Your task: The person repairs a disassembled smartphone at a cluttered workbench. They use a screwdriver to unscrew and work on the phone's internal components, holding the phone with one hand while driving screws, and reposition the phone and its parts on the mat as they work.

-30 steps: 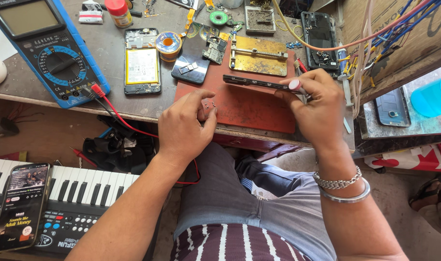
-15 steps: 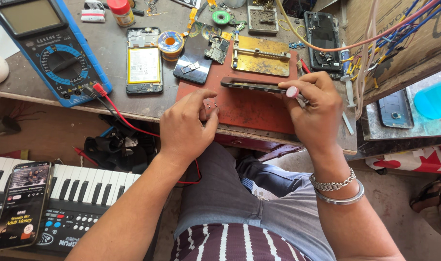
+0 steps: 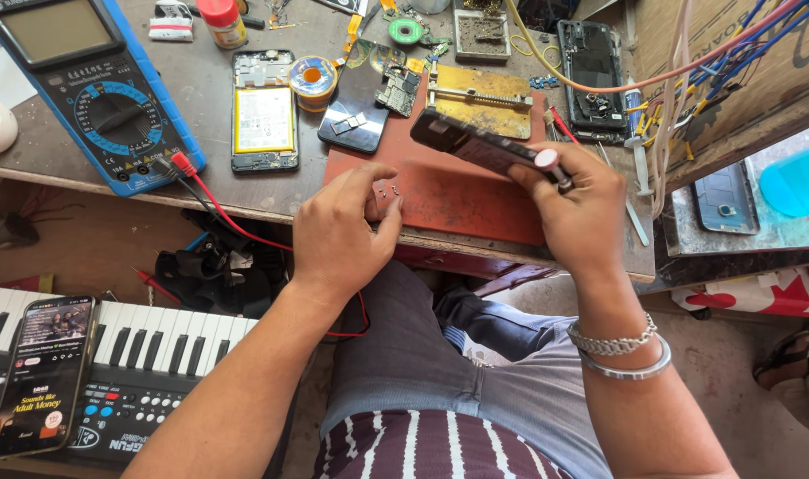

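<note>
My right hand (image 3: 574, 206) grips a dark phone body (image 3: 475, 145) together with a thin screwdriver (image 3: 551, 166), holding them tilted above a red work mat (image 3: 462, 197). At the mat's near left part my left hand (image 3: 338, 235) rests with its fingertips on several tiny screws (image 3: 388, 189). Whether a screw is pinched between the fingers is too small to tell. A yellow metal board holder (image 3: 488, 91) lies at the mat's far end.
A blue multimeter (image 3: 81, 84) with red and black leads sits far left. An opened phone with its battery (image 3: 263, 111), a solder spool (image 3: 312, 78), a circuit board (image 3: 397, 89) and another opened phone (image 3: 590, 80) lie behind. A keyboard with a lit phone (image 3: 42, 372) is lower left.
My right hand has lifted the phone body off the mat and tilted it up. My left hand has moved its fingertips to the small screws.
</note>
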